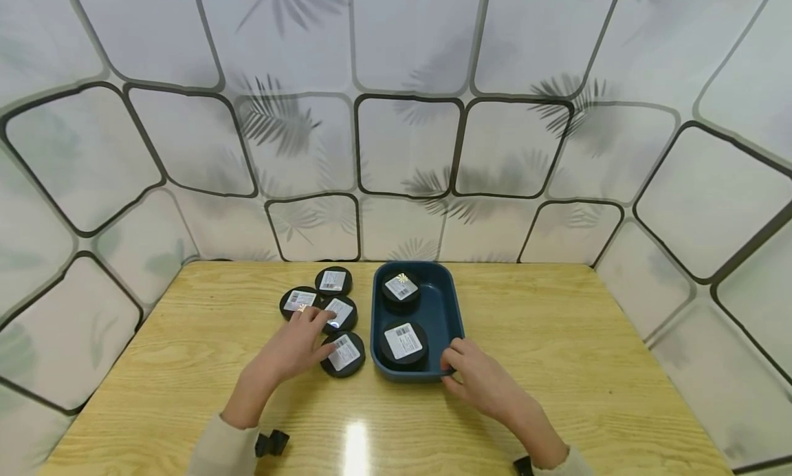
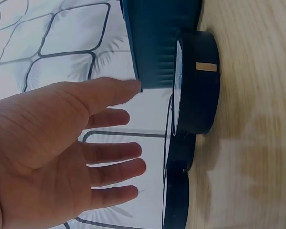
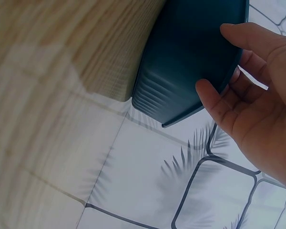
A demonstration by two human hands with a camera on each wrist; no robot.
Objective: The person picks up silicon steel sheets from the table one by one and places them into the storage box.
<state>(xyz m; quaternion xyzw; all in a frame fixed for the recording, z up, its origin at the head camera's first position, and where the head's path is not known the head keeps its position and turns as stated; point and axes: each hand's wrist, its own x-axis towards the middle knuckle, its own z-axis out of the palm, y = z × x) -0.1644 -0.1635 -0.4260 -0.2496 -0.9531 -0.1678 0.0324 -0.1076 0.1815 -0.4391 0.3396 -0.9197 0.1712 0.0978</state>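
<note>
A dark blue rectangular bin [image 1: 444,311] stands at the middle of the table, with two round black discs bearing white labels inside, a far one [image 1: 401,290] and a near one [image 1: 404,344]. My right hand [image 1: 479,380] grips the bin's near right corner, fingers over the rim, as the right wrist view also shows. To the left of the bin lie several more such discs, among them the nearest disc [image 1: 343,354] and one at the back [image 1: 333,281]. Over these hovers my left hand [image 1: 287,345], its fingers [image 2: 117,172] extended and spread, with nothing held.
The wooden table [image 1: 557,338] reaches to a patterned fabric wall [image 1: 408,146] behind and at both sides. A black strap piece [image 1: 272,443] shows at the left sleeve.
</note>
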